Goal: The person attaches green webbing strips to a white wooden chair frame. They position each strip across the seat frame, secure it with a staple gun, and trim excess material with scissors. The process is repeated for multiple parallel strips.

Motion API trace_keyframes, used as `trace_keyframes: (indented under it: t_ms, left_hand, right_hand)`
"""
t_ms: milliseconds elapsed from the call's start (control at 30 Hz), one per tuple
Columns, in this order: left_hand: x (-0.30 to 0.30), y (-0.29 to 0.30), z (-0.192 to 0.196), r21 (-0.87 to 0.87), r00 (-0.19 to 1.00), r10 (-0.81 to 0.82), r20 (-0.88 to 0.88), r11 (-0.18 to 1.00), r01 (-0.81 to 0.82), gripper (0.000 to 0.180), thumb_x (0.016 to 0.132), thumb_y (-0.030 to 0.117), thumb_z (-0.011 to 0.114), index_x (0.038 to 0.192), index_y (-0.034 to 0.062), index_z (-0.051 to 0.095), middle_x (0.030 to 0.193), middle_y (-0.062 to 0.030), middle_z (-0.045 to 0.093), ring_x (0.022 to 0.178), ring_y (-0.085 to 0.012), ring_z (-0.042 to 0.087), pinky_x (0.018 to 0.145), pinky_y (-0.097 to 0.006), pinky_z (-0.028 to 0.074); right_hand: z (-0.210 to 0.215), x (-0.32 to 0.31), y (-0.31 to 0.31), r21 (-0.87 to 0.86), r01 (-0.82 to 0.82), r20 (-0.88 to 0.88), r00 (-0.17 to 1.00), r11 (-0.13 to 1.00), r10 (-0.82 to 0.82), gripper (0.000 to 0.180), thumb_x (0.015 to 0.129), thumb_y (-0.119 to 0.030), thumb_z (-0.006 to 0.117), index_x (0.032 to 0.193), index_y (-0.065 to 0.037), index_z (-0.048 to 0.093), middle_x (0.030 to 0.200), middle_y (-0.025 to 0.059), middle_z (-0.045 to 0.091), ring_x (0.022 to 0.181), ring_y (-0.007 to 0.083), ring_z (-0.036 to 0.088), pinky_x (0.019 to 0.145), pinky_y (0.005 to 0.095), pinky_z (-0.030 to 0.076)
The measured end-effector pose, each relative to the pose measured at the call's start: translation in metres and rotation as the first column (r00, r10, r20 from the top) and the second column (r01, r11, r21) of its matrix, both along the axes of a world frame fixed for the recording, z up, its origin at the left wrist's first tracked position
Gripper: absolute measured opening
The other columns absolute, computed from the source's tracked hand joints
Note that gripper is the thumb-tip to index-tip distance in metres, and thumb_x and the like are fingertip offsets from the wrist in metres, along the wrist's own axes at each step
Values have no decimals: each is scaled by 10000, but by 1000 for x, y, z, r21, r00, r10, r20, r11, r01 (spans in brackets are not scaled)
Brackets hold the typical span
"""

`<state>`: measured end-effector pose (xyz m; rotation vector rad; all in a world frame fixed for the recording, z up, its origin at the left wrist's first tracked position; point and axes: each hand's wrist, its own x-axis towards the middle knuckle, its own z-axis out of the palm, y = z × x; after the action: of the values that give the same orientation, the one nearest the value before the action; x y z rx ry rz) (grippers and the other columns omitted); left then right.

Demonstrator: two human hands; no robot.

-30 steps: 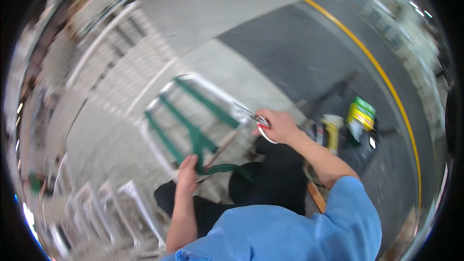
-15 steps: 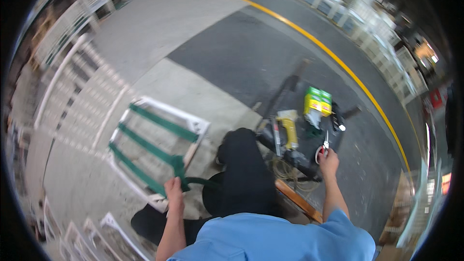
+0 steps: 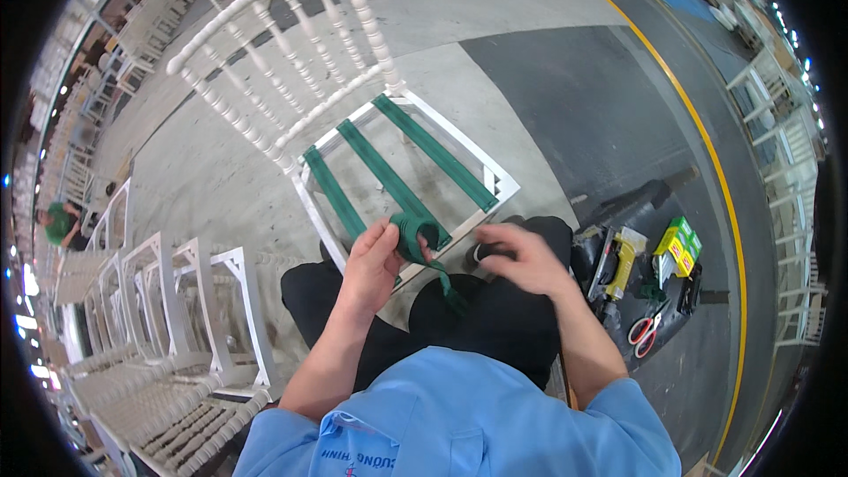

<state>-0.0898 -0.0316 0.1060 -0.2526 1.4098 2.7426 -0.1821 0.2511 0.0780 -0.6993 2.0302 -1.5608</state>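
My left hand [image 3: 373, 267] grips a roll of green webbing [image 3: 415, 234], and a loose tail hangs from it over my dark trousers. The roll is at the near edge of a white chair frame [image 3: 408, 99], whose seat opening has three green webbing strips [image 3: 435, 151] running across it. My right hand [image 3: 521, 258] is over my knee, beside the frame's near corner. Its fingers are apart and bent, with nothing visible in them. Red-handled scissors [image 3: 645, 330] lie on a black surface to my right.
Beside the scissors are a yellow hand tool [image 3: 622, 270] and green-and-yellow boxes [image 3: 678, 247]. More white chairs [image 3: 177, 371] crowd the lower left. Further chairs [image 3: 789, 155] line the right side, past a yellow floor line [image 3: 707, 137]. A person in green [image 3: 58, 224] is far left.
My right hand has let go of the scissors, now lying at my right, and has come over beside the chair frame. My left hand has lifted the webbing roll. The view has turned left.
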Motion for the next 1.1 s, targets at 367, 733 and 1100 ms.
trace_keyframes:
  t_ms: [367, 733, 1100]
  left_hand:
    - [6, -30, 33, 5, 929, 368, 32, 930, -368, 108, 1073, 138, 654, 1159, 95, 704, 1074, 2, 769, 874, -97, 703, 772, -291, 532]
    - [56, 14, -27, -4, 881, 387, 272, 916, -401, 12, 1026, 81, 715, 1028, 74, 726, 960, 17, 718, 885, -83, 665, 787, -260, 517]
    - [63, 8, -22, -17, 858, 473, 200, 877, -480, 64, 1035, 103, 720, 1079, 64, 693, 991, 15, 687, 871, -73, 621, 764, -262, 506]
  right_hand:
    - [-16, 44, -89, -232, -339, 490, 769, 912, 411, 186, 1079, -141, 629, 1133, -11, 750, 992, -2, 749, 918, 92, 663, 838, 288, 540]
    - [-4, 31, -102, -79, -156, 290, 941, 985, 173, 372, 1052, -137, 685, 1383, 32, 663, 1176, 47, 745, 1047, 115, 666, 949, 294, 539]
    - [22, 15, -139, 55, -188, 85, 979, 981, 183, 119, 1007, -59, 718, 1105, 7, 712, 973, 21, 719, 899, 69, 646, 794, 253, 522]
